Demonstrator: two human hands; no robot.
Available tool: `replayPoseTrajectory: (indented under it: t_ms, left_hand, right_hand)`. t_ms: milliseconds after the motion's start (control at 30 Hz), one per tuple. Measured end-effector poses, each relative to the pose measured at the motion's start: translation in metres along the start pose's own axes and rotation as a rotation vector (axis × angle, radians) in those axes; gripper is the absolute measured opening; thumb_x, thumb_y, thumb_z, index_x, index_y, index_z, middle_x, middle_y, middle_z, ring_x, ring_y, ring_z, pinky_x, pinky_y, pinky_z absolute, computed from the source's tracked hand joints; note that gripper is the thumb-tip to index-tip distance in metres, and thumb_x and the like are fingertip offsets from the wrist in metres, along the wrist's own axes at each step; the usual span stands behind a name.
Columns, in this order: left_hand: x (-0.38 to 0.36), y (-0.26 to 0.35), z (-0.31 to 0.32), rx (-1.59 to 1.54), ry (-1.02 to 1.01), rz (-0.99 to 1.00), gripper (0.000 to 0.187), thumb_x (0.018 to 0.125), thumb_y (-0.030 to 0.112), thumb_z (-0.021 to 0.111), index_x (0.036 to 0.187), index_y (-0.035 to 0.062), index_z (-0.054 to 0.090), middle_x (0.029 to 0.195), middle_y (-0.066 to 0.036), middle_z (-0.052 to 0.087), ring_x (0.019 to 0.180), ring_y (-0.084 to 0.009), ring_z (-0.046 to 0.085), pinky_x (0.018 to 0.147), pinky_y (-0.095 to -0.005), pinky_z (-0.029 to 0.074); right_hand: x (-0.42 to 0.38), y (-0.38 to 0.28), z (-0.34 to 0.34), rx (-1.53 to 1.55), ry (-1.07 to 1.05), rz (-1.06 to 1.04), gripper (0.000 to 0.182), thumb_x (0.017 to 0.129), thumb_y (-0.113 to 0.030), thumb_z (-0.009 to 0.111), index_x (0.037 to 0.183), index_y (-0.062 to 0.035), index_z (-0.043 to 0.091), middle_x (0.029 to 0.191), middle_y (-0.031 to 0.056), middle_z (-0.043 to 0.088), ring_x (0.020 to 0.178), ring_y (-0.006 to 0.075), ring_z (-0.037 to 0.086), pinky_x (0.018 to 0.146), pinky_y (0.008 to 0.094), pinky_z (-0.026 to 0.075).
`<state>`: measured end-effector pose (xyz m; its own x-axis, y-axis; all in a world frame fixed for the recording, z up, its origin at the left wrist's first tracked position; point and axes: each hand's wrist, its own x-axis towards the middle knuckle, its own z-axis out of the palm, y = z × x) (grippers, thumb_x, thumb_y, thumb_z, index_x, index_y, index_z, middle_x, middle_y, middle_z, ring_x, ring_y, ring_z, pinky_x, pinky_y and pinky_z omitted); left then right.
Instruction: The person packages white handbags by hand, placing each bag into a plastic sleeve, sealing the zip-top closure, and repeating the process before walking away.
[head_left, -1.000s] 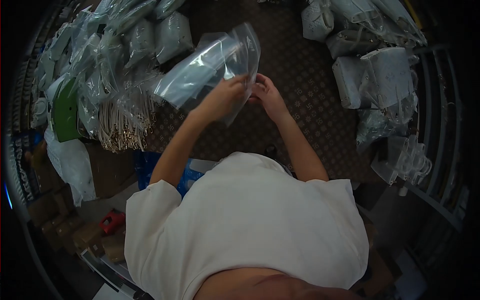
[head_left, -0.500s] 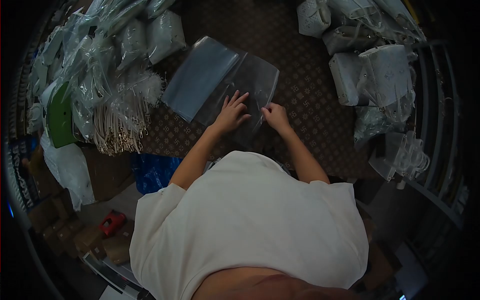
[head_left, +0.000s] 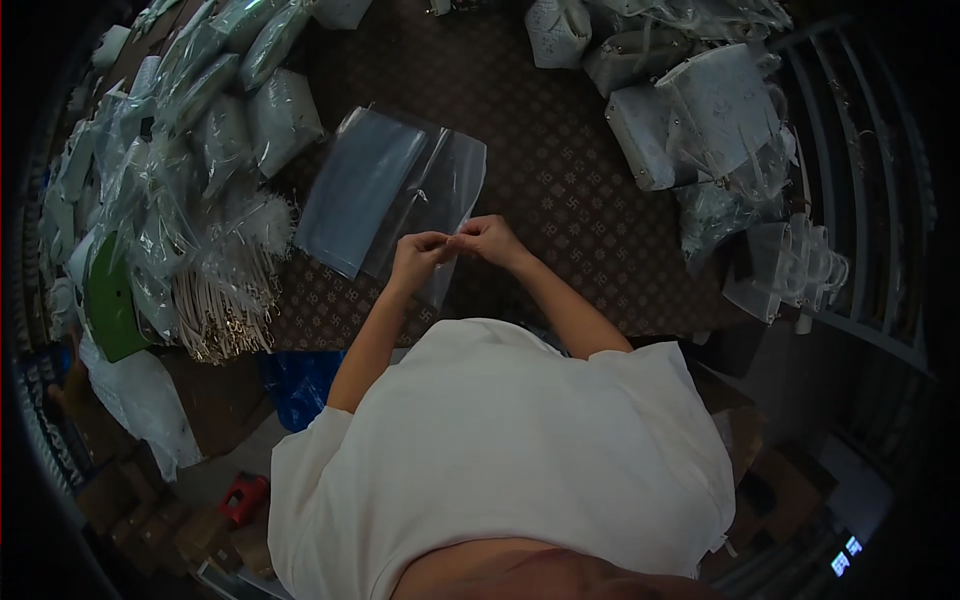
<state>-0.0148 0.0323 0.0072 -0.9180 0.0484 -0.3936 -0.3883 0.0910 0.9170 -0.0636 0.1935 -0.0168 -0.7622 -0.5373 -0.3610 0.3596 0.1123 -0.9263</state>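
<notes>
A clear plastic bag (head_left: 446, 175) lies on the patterned brown tablecloth, overlapping a stack of flat bluish plastic bags (head_left: 360, 190). At the bag's near edge my left hand (head_left: 418, 262) and my right hand (head_left: 490, 241) meet, fingertips touching. My right hand is closed in a pinch on the edge of the bag. My left hand is also closed, its fingers pinching the same edge beside the right fingertips. The exact spot between the fingertips is partly hidden.
Plastic-wrapped white bags (head_left: 225, 135) and straps with metal clasps (head_left: 225, 310) are heaped at left, near a green piece (head_left: 115, 300). White handbags (head_left: 700, 110) stand at right, with clear bags with handles (head_left: 785, 270) at the table's corner. A metal rack (head_left: 870, 200) borders the right side.
My left hand has gone from spread fingers on the bag to a pinch at its near edge. My right hand has moved left to meet it. The camera view has shifted.
</notes>
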Motion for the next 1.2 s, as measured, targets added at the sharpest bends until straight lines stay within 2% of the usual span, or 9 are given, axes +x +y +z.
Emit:
replayPoseTrajectory:
  t_ms: [133, 300, 400, 600, 700, 833, 1000, 1067, 1200]
  left_hand:
    - [0.019, -0.023, -0.036, 0.051, 0.314, 0.027, 0.016, 0.079, 0.012, 0.059, 0.081, -0.0038, 0.062, 0.066, -0.002, 0.059, 0.057, -0.0078, 0.053, 0.053, -0.0200, 0.041]
    - [0.022, 0.014, -0.068, 0.398, 0.683, 0.199, 0.010, 0.082, 0.008, 0.050, 0.081, -0.0015, 0.054, 0.069, -0.013, 0.058, 0.062, -0.0222, 0.058, 0.057, -0.0289, 0.044]
    - [0.013, 0.036, -0.025, 0.834, 0.547, 0.532, 0.006, 0.080, 0.002, 0.048, 0.085, -0.0002, 0.049, 0.078, -0.018, 0.054, 0.071, -0.0324, 0.056, 0.061, -0.0350, 0.046]
    - [-0.010, 0.026, -0.045, 1.157, 0.276, 0.457, 0.016, 0.071, -0.006, 0.046, 0.085, -0.0012, 0.040, 0.084, -0.019, 0.045, 0.074, -0.0372, 0.052, 0.063, -0.0401, 0.046]
    - [-0.009, 0.026, -0.066, 1.138, 0.372, 0.423, 0.012, 0.075, -0.005, 0.046, 0.086, -0.0026, 0.041, 0.079, -0.020, 0.048, 0.071, -0.0395, 0.052, 0.063, -0.0400, 0.045]
    - [0.006, 0.063, -0.051, 0.413, 0.482, 0.276, 0.010, 0.086, 0.007, 0.044, 0.086, -0.0024, 0.043, 0.060, -0.011, 0.048, 0.049, -0.0252, 0.051, 0.045, -0.0342, 0.042]
    - [0.050, 0.073, -0.056, -0.099, 0.644, 0.172, 0.016, 0.089, 0.016, 0.043, 0.086, 0.0001, 0.045, 0.058, -0.002, 0.045, 0.041, -0.0084, 0.044, 0.032, -0.0268, 0.032]
    - [0.054, 0.078, -0.052, -0.123, 0.787, 0.162, 0.018, 0.089, 0.018, 0.045, 0.084, 0.0004, 0.046, 0.059, -0.001, 0.044, 0.042, -0.0077, 0.041, 0.036, -0.0243, 0.031]
    - [0.053, 0.093, -0.075, 0.065, 0.780, 0.247, 0.020, 0.089, 0.019, 0.047, 0.081, 0.0003, 0.047, 0.060, 0.001, 0.043, 0.046, -0.0061, 0.037, 0.042, -0.0224, 0.032]
  right_hand:
    - [-0.016, -0.003, 0.008, -0.188, 0.049, -0.155, 0.022, 0.074, -0.023, 0.068, 0.068, -0.0021, 0.064, 0.056, 0.0005, 0.056, 0.052, 0.0052, 0.050, 0.047, 0.0213, 0.040]
    - [-0.024, 0.010, 0.006, -0.698, 0.307, -0.200, 0.017, 0.070, -0.016, 0.066, 0.075, -0.0024, 0.058, 0.065, 0.0111, 0.058, 0.060, 0.0274, 0.057, 0.057, 0.0375, 0.045]
    - [0.006, -0.032, 0.012, -0.731, 0.766, -0.564, 0.025, 0.070, -0.012, 0.063, 0.091, -0.0040, 0.051, 0.074, 0.0121, 0.056, 0.068, 0.0313, 0.057, 0.060, 0.0426, 0.044]
    - [0.045, -0.059, -0.056, -0.338, 0.749, -0.216, 0.019, 0.072, -0.012, 0.063, 0.088, -0.0030, 0.055, 0.072, 0.0114, 0.057, 0.065, 0.0305, 0.057, 0.057, 0.0398, 0.045]
    - [0.030, -0.056, -0.051, -0.945, 0.792, -0.449, 0.021, 0.073, -0.014, 0.062, 0.092, -0.0056, 0.057, 0.097, 0.0118, 0.057, 0.085, 0.0283, 0.055, 0.073, 0.0360, 0.044]
    - [-0.013, -0.099, -0.001, -0.879, 0.248, -1.029, 0.022, 0.074, -0.019, 0.061, 0.091, -0.0080, 0.054, 0.093, 0.0101, 0.056, 0.089, 0.0275, 0.052, 0.085, 0.0430, 0.037]
    - [-0.043, -0.036, 0.011, -0.934, -0.202, -0.629, 0.016, 0.075, -0.019, 0.061, 0.084, -0.0069, 0.056, 0.080, 0.0082, 0.058, 0.083, 0.0252, 0.056, 0.072, 0.0356, 0.045]
    - [-0.062, -0.070, -0.004, -0.568, 0.242, -0.976, 0.008, 0.075, -0.009, 0.059, 0.081, -0.0046, 0.056, 0.078, 0.0108, 0.057, 0.073, 0.0257, 0.057, 0.066, 0.0322, 0.047]
    - [-0.120, -0.127, -0.082, 0.058, 1.177, -0.550, 0.013, 0.088, -0.011, 0.046, 0.084, -0.0031, 0.055, 0.079, 0.0046, 0.058, 0.072, 0.0093, 0.054, 0.058, 0.0229, 0.043]
